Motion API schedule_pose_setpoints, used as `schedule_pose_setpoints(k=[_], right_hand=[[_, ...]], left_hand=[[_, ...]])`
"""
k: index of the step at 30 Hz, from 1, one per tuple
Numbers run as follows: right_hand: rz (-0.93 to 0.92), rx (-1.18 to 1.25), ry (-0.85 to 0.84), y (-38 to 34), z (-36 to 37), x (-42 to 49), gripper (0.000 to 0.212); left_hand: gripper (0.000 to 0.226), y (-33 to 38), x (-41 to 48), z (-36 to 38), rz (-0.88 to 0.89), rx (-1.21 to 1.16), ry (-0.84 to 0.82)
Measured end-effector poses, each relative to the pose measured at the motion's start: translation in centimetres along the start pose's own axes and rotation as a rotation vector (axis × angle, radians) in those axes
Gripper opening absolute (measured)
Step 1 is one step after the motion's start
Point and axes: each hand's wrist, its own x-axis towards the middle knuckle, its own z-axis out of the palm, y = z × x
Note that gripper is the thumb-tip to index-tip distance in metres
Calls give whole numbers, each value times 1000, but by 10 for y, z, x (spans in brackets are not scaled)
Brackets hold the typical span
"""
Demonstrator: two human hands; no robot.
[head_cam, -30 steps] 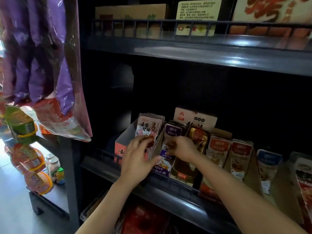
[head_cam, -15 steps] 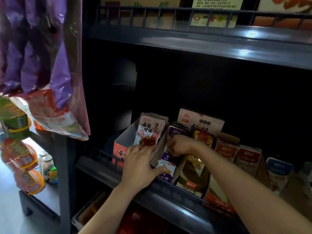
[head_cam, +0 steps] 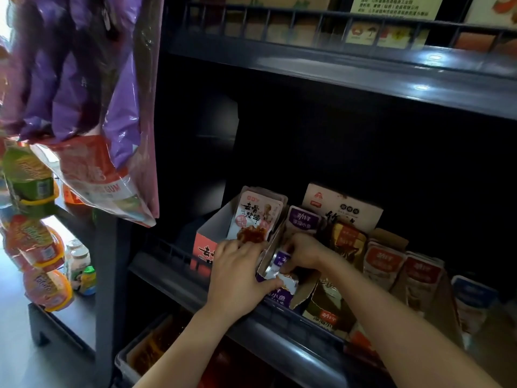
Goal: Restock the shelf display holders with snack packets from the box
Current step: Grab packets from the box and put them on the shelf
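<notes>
On the dark middle shelf (head_cam: 279, 323) stands a row of cardboard display holders. Both hands are at the holder of purple snack packets (head_cam: 303, 219). My left hand (head_cam: 237, 278) grips that holder's front left wall (head_cam: 264, 261), its thumb on a purple packet (head_cam: 282, 284) at the front. My right hand (head_cam: 303, 252) reaches into the holder from above, fingers curled round the front purple packet. To the left is a white and red holder (head_cam: 208, 242) of white packets (head_cam: 256, 214). The source box is not in view.
Further right stand holders of brown (head_cam: 347, 242), red (head_cam: 383, 261) and blue (head_cam: 472, 298) packets. A white carton (head_cam: 341, 203) stands behind. Purple bags (head_cam: 84, 79) and bottles (head_cam: 36, 242) hang at left. The upper shelf (head_cam: 335, 60) overhangs; a bin (head_cam: 145, 351) sits below.
My left hand slid from the white packets to the purple holder's front wall. My right hand moved lower in that holder. The camera came closer and tilted.
</notes>
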Motion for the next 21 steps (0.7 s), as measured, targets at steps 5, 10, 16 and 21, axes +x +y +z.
schedule_pose_setpoints(k=[5,10,16,21], right_hand=[[-70,71,176,11,-16,-8,15],[-94,132,259,21,-32,-9,18],[-91,-79,577,20,-50,-5,16],[-144,-31,490,26,-48,-3,16]], left_hand=[[62,0,-1,2,-9,-11,25],[68,2,-1,3,-20,29,19],[68,1,0,3,-34,46,-18],[68,1,0,5,-47,60,-30]])
